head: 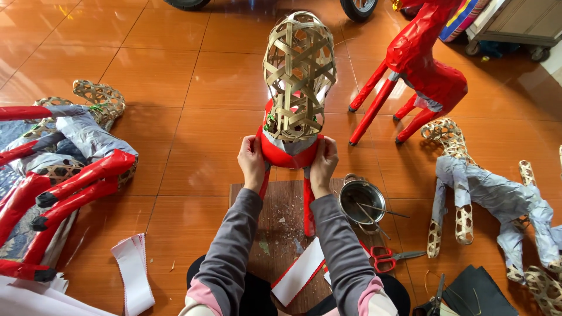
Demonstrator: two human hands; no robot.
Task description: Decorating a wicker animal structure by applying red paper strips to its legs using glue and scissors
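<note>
Both hands press red paper onto a woven bamboo frame (298, 76) standing on the wooden board (275, 234). The left hand (252, 162) and right hand (324, 164) flank its red-covered base, fingers curled closed against the paper. Right of the board sit a metal pot (362, 202) and red scissors (383, 257). Uneven pressure could likely wrinkle the paper or tip the tall frame.
</note>
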